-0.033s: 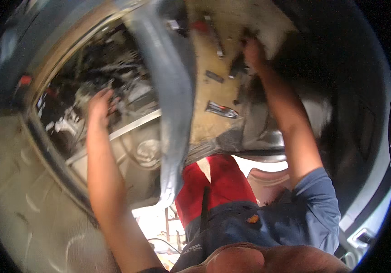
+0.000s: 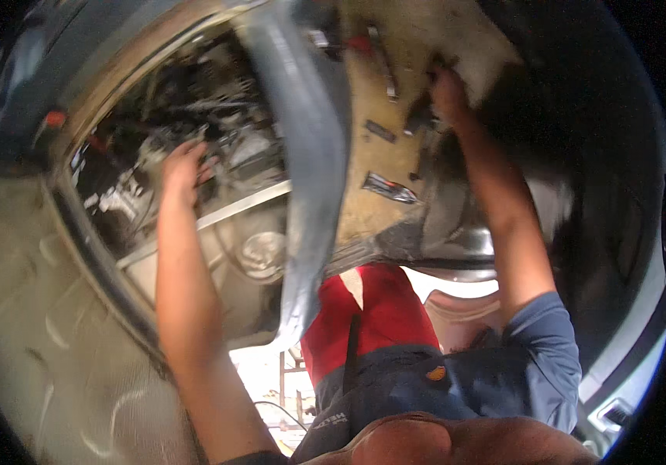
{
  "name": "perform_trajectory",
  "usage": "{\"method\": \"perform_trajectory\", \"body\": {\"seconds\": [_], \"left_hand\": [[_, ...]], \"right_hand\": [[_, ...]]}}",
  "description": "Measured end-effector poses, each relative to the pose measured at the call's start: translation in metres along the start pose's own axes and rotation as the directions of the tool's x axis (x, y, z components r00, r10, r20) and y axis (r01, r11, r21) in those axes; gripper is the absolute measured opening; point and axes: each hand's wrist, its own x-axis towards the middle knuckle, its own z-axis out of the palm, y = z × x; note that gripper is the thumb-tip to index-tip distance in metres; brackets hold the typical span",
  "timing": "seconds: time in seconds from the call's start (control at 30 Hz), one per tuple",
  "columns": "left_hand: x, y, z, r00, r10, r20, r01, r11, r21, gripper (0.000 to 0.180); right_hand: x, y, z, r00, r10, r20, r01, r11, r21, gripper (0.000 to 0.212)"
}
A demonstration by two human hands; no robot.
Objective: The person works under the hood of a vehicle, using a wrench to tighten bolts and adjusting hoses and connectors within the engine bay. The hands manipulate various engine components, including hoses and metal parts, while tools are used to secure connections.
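Note:
Over the exposed engine parts (image 2: 217, 116) on the left, my left hand (image 2: 186, 169) reaches in with its fingers apart and nothing visible in them. To the right, my right hand (image 2: 449, 91) is at the far end of a worn yellowish floor panel (image 2: 360, 159). Its fingers are curled and blurred against a dark patch, so what they hold is not clear. Beside it lie a long metal hand tool (image 2: 385, 70) and a small dark cylinder (image 2: 412, 126). Nearer to me are a flat dark piece (image 2: 380, 130) and a black and silver tube-like packet (image 2: 389, 187).
A raised blue-grey metal ridge (image 2: 314, 147) separates the engine opening from the floor panel. A pale metal bar (image 2: 248, 203) crosses the opening's near side. Dark panelling (image 2: 581, 116) curves along the right. A red knob (image 2: 55, 118) sits at far left.
The whole scene has slid slightly to the right in the picture. My left hand's fingers look somewhat more spread; my right hand stays by the same spot on the floor panel.

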Motion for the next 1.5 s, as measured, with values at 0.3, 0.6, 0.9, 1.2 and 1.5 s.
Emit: {"method": "perform_trajectory", "body": {"seconds": [0.3,0.6,0.9,1.2,1.5], "left_hand": [[0.020,0.011,0.026,0.983,0.079,-0.164,-0.099,0.988,-0.120,0.038],[0.021,0.018,0.029,0.979,0.081,-0.186,-0.049,0.984,0.172,0.027],[0.017,0.015,0.023,0.975,0.065,-0.212,-0.093,0.988,-0.124,0.030],[0.032,0.016,0.024,0.979,0.069,-0.194,0.029,0.886,0.462,0.028],[0.068,-0.001,0.027,0.952,0.302,-0.044,-0.299,0.952,0.055,0.031]], "right_hand": [[-0.005,-0.057,-0.048,0.963,0.269,-0.021,-0.248,0.912,0.328,0.036],[-0.039,-0.307,-0.143,0.825,-0.470,0.313,0.157,0.723,0.672,0.032],[-0.029,-0.414,0.027,0.397,-0.480,0.783,0.625,0.766,0.153,0.025],[-0.010,-0.412,0.027,0.660,-0.442,0.607,0.126,0.862,0.491,0.035],[-0.011,-0.418,0.005,0.601,-0.507,0.618,0.348,0.862,0.368,0.037]]}}
